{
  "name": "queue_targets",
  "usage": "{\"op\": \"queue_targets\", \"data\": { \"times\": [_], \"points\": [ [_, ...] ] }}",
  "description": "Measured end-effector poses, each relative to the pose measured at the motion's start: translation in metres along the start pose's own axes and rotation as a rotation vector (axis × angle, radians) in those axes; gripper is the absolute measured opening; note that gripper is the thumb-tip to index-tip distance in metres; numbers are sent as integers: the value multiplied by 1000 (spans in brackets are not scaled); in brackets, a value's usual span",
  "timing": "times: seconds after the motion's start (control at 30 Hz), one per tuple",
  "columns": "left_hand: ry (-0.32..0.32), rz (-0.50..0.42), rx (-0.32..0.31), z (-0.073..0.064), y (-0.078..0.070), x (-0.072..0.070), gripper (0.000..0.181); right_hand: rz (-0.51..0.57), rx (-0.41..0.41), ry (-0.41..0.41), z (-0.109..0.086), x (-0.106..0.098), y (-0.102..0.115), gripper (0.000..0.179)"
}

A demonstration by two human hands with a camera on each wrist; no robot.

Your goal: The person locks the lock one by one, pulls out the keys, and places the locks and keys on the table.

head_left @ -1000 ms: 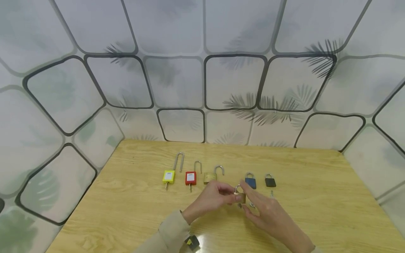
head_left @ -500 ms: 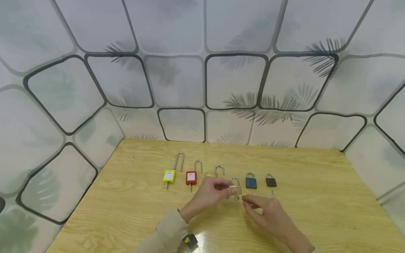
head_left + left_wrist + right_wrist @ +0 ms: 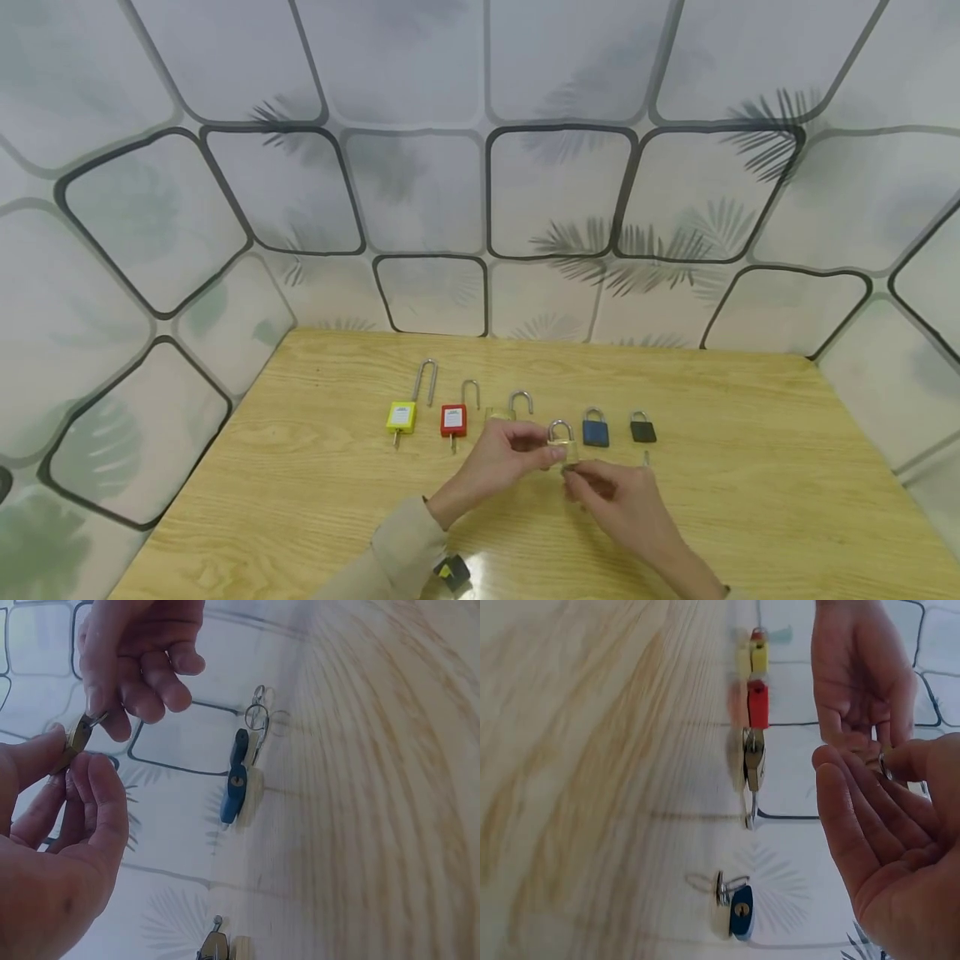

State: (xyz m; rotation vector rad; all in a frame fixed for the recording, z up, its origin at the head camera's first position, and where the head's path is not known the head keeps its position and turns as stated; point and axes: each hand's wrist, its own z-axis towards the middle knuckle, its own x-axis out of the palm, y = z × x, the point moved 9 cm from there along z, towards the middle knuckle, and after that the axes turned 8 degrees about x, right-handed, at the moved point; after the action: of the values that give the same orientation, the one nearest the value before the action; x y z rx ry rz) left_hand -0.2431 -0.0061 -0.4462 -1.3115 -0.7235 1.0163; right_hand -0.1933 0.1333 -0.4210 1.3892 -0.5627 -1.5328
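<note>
Just above the table's middle, my left hand (image 3: pixel 498 462) pinches a small brass padlock (image 3: pixel 567 451) between thumb and fingers. Its shackle arches upward, both legs meeting the body. Thumb and forefinger of my right hand (image 3: pixel 628 504) pinch a key (image 3: pixel 97 718) at the padlock's underside. In the right wrist view, the key's shiny bow (image 3: pixel 885 766) shows between the fingertips while the padlock is mostly hidden. Behind the hands lie a blue padlock (image 3: pixel 596 432) and a black padlock (image 3: pixel 642 432), shackles down in their bodies. Left of them, another brass padlock (image 3: pixel 500 413) is partly covered by my left hand.
Left along the row lie a red padlock (image 3: pixel 453 420) and a yellow padlock (image 3: pixel 401 417), both with raised shackles and keys inserted. A key (image 3: pixel 647 459) lies below the black padlock. Near my left sleeve is a black-and-yellow object (image 3: pixel 452 572). A patterned curtain (image 3: pixel 540 300) stands behind the wooden table.
My right hand has left the padlock's shackle, drawn away below it, then come back to pinch the key at its underside. My left hand has kept hold of the padlock, shifting it slightly left.
</note>
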Motion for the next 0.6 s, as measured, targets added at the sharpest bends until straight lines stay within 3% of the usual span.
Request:
{"op": "queue_targets", "data": {
  "times": [0.17,0.23,0.6],
  "points": [
    [9,-1,18,0,0,2,19,167,294,118,0,8,-17,22],
    [12,3,19,0,0,2,18,193,352,142,-1,10,-21,23],
    [25,29,34,-2,-2,3,18,200,373,167,-2,17,-23,20]
  ]
}}
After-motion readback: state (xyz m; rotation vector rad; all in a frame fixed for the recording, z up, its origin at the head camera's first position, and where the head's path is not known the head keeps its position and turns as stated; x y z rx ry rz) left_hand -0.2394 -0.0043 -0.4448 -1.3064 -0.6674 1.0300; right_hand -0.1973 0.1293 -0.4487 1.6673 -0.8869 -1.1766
